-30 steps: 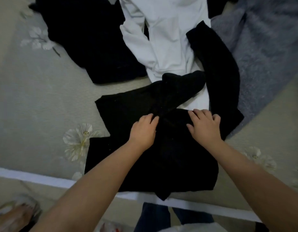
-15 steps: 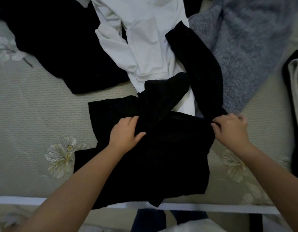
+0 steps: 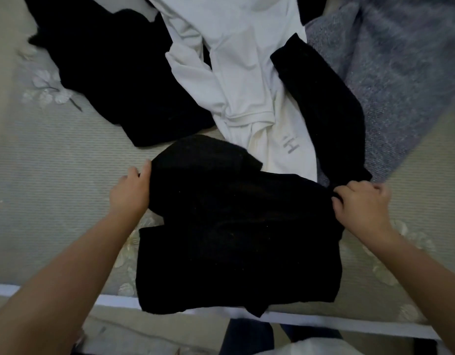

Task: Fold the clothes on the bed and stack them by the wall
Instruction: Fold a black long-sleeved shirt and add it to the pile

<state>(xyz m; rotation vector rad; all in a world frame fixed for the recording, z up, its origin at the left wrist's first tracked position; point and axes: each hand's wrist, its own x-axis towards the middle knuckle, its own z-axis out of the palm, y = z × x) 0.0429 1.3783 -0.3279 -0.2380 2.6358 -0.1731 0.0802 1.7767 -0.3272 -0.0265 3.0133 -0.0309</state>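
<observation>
The black garment point(image 3: 236, 231) lies between the two hands at the near edge of the bed point(image 3: 54, 160), its lower hem hanging just over the white trim. The left hand point(image 3: 133, 193) has its fingers curled round the garment's left edge, thumb on top, gripping a bulge of cloth that rises beyond it. The right hand point(image 3: 362, 203) pinches the upper right corner, fingers bunched tight on the fabric. From here the risk, I'd say, is the long black sleeve point(image 3: 321, 103) that runs away from the right hand: it still looks attached at that corner, and any lift or fold could drag it across the white shirt point(image 3: 236, 73) lying just beyond both hands and pull that shirt askew. The overhang is another worry; a careless tug toward the body could slide the whole piece off the mattress. The garment itself is soft, matte, knit-looking, already doubled into a rough rectangle but lumpy on the left-hand side, with an uneven step in its left edge below that hand. Another black garment point(image 3: 113, 73) lies well beyond the left hand, a grey knit point(image 3: 400, 73) beyond the right.
</observation>
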